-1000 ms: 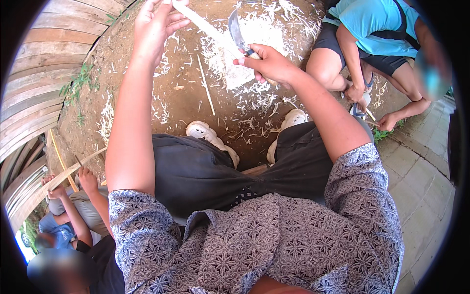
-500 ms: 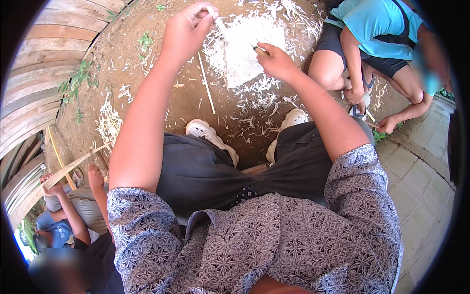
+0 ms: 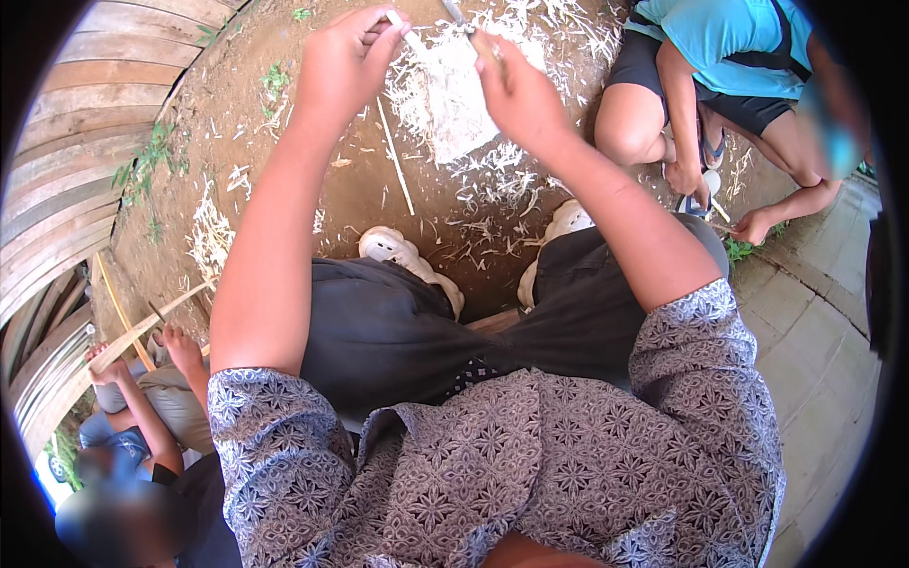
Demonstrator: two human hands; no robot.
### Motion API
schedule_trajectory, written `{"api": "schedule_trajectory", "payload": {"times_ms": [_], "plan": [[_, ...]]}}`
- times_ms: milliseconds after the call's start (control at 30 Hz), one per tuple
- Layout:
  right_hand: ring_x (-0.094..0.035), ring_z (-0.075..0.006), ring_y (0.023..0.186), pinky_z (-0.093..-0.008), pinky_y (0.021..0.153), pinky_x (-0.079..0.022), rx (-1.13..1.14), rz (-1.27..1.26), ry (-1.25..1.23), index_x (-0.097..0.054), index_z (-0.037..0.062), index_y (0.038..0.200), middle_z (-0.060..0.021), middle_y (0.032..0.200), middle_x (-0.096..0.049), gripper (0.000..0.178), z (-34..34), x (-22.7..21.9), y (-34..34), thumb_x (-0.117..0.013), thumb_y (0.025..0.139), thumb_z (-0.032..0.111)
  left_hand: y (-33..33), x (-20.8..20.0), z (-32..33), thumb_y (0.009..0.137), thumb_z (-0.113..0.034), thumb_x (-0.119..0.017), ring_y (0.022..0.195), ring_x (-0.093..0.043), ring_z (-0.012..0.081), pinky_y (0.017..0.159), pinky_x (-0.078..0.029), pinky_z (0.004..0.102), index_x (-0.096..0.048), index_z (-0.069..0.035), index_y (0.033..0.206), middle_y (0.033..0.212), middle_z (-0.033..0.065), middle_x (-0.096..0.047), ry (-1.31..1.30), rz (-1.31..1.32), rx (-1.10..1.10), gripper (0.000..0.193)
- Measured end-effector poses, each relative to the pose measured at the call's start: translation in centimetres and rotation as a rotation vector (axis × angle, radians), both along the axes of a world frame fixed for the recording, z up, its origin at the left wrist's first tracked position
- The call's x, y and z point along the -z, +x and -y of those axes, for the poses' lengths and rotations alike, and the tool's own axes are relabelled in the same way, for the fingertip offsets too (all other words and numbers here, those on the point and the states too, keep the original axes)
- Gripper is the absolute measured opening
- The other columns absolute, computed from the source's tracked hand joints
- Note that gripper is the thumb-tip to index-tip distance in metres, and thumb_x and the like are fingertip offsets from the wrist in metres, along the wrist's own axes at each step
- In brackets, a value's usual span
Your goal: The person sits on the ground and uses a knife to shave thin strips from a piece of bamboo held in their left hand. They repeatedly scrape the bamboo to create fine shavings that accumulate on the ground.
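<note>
My left hand (image 3: 343, 59) is closed on a thin pale strip of wood or bamboo (image 3: 405, 30), its end showing between thumb and fingers. Close by on the right, my right hand (image 3: 523, 95) grips a knife by its light handle (image 3: 484, 45). The grey blade (image 3: 454, 11) points up and away, apart from the strip. Below both hands a flat whitish sheet or slab (image 3: 464, 123) lies on the dirt, with curled pale shavings (image 3: 492, 187) on and around it.
A long thin stick (image 3: 394, 156) lies on the ground left of the slab. At right a person in a turquoise shirt (image 3: 734, 38) squats by grey paving (image 3: 805, 379). Lower left, another person's hand (image 3: 106, 364) holds a long pale strip (image 3: 133, 333). Planks (image 3: 104, 95) border the left.
My right hand has moved up and swung the knife so that its blade points farther away. My left hand has shifted slightly left with the strip. The person at lower left has moved a hand.
</note>
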State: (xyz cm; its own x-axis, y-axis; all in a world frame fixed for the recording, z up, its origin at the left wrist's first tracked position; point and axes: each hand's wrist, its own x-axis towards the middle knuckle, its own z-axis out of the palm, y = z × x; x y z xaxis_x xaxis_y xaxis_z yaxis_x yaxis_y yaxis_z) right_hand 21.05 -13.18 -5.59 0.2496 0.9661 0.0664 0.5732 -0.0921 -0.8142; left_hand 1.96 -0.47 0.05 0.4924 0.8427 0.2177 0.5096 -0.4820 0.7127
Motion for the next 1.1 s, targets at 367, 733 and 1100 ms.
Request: {"api": "schedule_trajectory", "payload": {"times_ms": [367,733,1100], "plan": [[-0.067,-0.0425,0.07,-0.0499,0.066,-0.052,-0.035,-0.108,-0.08,-0.039,0.012,0.146,-0.0217,0.078,-0.067,0.044,0.4,-0.8,-0.8,-0.048,0.106,0.026,-0.4,0.4,-0.2,0.098,-0.012,-0.071,0.089,-0.077,0.0141,0.077,-0.06,0.0248,-0.074,-0.001,0.109,0.095,0.009,-0.078,0.091,-0.035,-0.036,0.016],[-0.069,-0.0422,0.078,-0.0503,0.075,-0.053,-0.029,-0.129,-0.126,-0.042,0.014,0.148,-0.0228,0.082,-0.069,0.046,0.4,0.0,-0.6,-0.05,0.105,0.029,0.0,0.3,-0.1,0.096,-0.012,-0.073,0.089,-0.076,0.013,0.077,-0.059,0.0253,-0.073,-0.001,0.105,0.095,0.0083,-0.078,0.059,-0.018,-0.072,0.015],[-0.071,-0.0432,0.085,-0.051,0.077,-0.054,-0.017,-0.109,-0.057,-0.04,0.0122,0.149,-0.0245,0.093,-0.072,0.046,0.8,2.0,-0.6,-0.047,0.106,0.026,-0.4,0.3,-0.5,0.097,-0.014,-0.071,0.088,-0.077,0.0138,0.075,-0.059,0.0257,-0.074,-0.002,0.103,0.093,0.0093,-0.078,0.091,-0.036,-0.093,0.014]]}}
